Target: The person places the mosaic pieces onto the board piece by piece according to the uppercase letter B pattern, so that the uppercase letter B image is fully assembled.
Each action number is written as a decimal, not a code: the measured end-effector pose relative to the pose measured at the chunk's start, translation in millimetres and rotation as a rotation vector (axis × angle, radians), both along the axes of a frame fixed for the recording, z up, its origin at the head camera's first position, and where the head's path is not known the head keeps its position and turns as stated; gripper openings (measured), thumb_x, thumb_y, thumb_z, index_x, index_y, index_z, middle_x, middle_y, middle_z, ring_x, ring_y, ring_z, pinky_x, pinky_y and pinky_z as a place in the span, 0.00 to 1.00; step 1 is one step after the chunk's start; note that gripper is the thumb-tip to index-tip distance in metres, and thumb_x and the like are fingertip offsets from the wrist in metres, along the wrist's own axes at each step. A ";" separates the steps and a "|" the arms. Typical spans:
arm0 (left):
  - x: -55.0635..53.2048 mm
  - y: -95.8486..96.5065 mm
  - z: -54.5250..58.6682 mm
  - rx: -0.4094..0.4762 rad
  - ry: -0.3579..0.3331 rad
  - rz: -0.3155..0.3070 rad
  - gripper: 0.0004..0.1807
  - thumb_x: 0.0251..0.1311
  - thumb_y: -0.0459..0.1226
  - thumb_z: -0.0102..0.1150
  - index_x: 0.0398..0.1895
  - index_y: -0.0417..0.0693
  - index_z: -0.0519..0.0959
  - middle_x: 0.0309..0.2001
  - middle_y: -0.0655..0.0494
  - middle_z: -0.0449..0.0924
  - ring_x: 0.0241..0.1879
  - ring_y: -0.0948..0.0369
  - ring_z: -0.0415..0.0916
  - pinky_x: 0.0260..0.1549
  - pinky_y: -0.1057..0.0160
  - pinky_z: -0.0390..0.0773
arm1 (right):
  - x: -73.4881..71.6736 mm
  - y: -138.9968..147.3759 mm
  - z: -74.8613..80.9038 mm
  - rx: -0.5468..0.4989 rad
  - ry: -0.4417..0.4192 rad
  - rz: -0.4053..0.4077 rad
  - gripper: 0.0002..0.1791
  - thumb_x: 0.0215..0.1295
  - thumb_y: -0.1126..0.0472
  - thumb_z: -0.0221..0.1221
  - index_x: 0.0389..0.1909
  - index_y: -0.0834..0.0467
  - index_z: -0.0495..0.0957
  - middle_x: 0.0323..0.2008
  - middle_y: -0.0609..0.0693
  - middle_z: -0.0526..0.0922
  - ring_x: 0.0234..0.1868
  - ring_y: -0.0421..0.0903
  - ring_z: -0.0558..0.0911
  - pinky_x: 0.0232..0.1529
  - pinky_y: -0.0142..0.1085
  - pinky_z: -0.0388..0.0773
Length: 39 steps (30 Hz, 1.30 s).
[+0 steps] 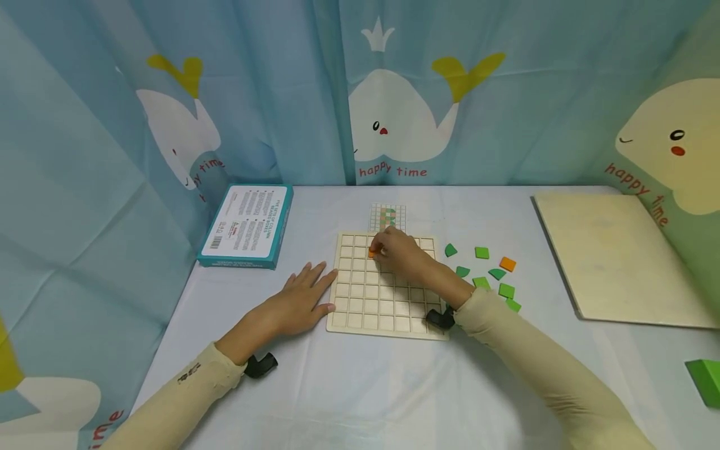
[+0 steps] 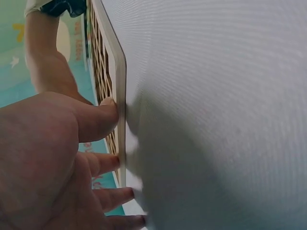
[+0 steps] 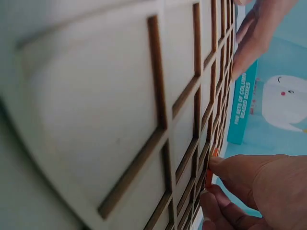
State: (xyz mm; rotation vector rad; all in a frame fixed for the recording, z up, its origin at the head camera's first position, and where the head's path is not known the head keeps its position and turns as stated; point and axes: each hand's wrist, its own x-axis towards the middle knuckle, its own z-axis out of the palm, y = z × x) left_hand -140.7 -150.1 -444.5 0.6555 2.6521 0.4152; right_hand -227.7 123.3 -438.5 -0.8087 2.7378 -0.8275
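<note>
A pale wooden grid board (image 1: 355, 306) lies flat on the white table. My right hand (image 1: 398, 253) reaches over its far part and pinches a small orange tile (image 1: 371, 254) between thumb and fingertips, at a cell in the upper rows. From the right wrist view, the orange tile (image 3: 209, 178) shows between thumb and fingers, low against the grid. My left hand (image 1: 304, 303) lies spread at the board's left edge, its thumb and index fingertip touching the rim. In the left wrist view the thumb (image 2: 103, 117) presses on that rim.
Right of the board lie loose green squares (image 1: 482, 252), green quarter-round pieces (image 1: 451, 250) and an orange square (image 1: 508, 264). A pattern card (image 1: 398, 209) sits behind the board. A teal box (image 1: 247, 225) stands left, a plain board (image 1: 619, 256) right, and a green block (image 1: 704, 381) farther right.
</note>
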 end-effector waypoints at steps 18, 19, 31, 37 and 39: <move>-0.5 1.3 -1.0 0.001 0.003 0.004 0.40 0.80 0.54 0.50 0.87 0.52 0.52 0.86 0.42 0.42 0.85 0.39 0.35 0.78 0.32 0.47 | 1.2 62.7 15.1 -0.040 -0.019 -0.062 0.17 0.77 0.65 0.61 0.62 0.67 0.78 0.60 0.68 0.73 0.56 0.63 0.77 0.58 0.57 0.77; -0.1 1.2 -0.9 -0.001 0.003 0.006 0.40 0.80 0.54 0.50 0.87 0.52 0.52 0.86 0.42 0.42 0.85 0.39 0.35 0.78 0.32 0.47 | 0.8 73.1 17.0 -0.032 -0.032 -0.088 0.19 0.77 0.65 0.60 0.64 0.68 0.77 0.61 0.69 0.72 0.58 0.65 0.77 0.59 0.59 0.77; 0.0 1.1 0.1 -0.002 0.003 0.015 0.40 0.79 0.55 0.52 0.86 0.52 0.53 0.86 0.42 0.44 0.85 0.39 0.37 0.78 0.33 0.48 | 9.1 175.8 19.0 0.066 -0.245 -0.311 0.35 0.76 0.57 0.63 0.74 0.71 0.63 0.67 0.76 0.65 0.66 0.71 0.68 0.64 0.67 0.71; -0.2 0.6 -0.4 0.004 0.012 0.013 0.40 0.79 0.54 0.52 0.86 0.51 0.53 0.86 0.41 0.44 0.84 0.38 0.37 0.78 0.32 0.48 | 13.6 189.5 11.5 0.052 -0.250 -0.298 0.31 0.76 0.62 0.62 0.71 0.75 0.64 0.65 0.75 0.68 0.64 0.70 0.68 0.67 0.67 0.67; -0.2 0.7 -0.9 0.004 0.009 0.013 0.40 0.79 0.54 0.52 0.86 0.51 0.53 0.86 0.42 0.44 0.84 0.38 0.37 0.78 0.32 0.48 | 14.2 189.9 8.6 0.045 -0.214 -0.281 0.27 0.76 0.64 0.61 0.68 0.75 0.68 0.62 0.74 0.70 0.61 0.68 0.70 0.64 0.65 0.69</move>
